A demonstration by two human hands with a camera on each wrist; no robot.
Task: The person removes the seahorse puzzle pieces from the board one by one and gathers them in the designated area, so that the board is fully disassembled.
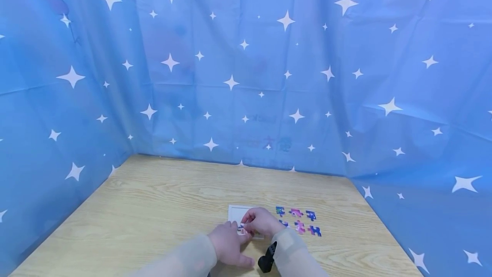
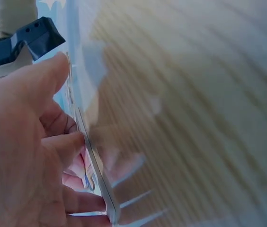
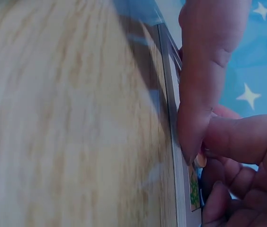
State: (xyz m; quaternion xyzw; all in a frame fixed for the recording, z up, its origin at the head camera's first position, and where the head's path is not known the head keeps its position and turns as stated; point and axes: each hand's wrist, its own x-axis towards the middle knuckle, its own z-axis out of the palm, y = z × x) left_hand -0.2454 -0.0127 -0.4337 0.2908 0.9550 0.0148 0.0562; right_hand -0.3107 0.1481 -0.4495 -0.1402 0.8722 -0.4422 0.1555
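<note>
A shallow white puzzle tray (image 1: 235,213) lies on the table in front of me, partly hidden by both hands. At its near left side my left hand (image 1: 228,243) rests with fingers extended onto it; the left wrist view has a fingertip against the tray's thin edge (image 2: 99,172). Reaching in from the right, my right hand (image 1: 263,221) pinches a small puzzle piece (image 3: 201,159) between thumb and forefinger, low over the tray. Most of that piece is covered by the fingers. Printed puzzle pieces (image 1: 241,231) show in the tray's near left part, beneath the fingertips.
Right of the tray, loose jigsaw pieces lie in two rows, among them a pink piece (image 1: 296,212) and a dark blue one (image 1: 314,230). Behind the wooden table (image 1: 173,195) hangs a blue curtain (image 1: 261,67) with white stars. A black wrist camera (image 1: 267,259) sits on the right wrist.
</note>
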